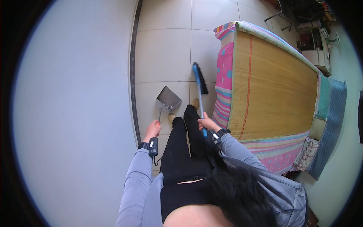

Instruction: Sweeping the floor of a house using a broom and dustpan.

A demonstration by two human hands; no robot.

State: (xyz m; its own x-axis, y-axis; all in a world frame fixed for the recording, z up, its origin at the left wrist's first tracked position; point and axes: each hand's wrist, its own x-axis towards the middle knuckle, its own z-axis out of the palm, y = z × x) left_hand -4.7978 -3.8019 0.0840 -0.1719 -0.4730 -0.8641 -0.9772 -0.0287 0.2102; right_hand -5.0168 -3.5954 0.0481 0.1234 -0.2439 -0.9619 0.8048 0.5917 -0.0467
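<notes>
My left hand (153,129) is closed round the thin handle of a metal dustpan (169,98). The pan is at floor level, left of my feet, and pale bits of debris show near its handle side. In my right hand (208,123) is a blue-handled broom (199,89), gripped near the lower end of its handle. Its head with black bristles points away from me, over the tiles beside the bed and apart from the dustpan. Whether the bristles touch the floor I cannot tell.
A bed (280,90) with a woven mat and a pink striped sheet stands close on my right. A white wall (75,113) with a dark skirting strip (132,68) runs along my left. Pale floor tiles (162,49) stretch ahead. A dark chair (298,11) stands at the far right.
</notes>
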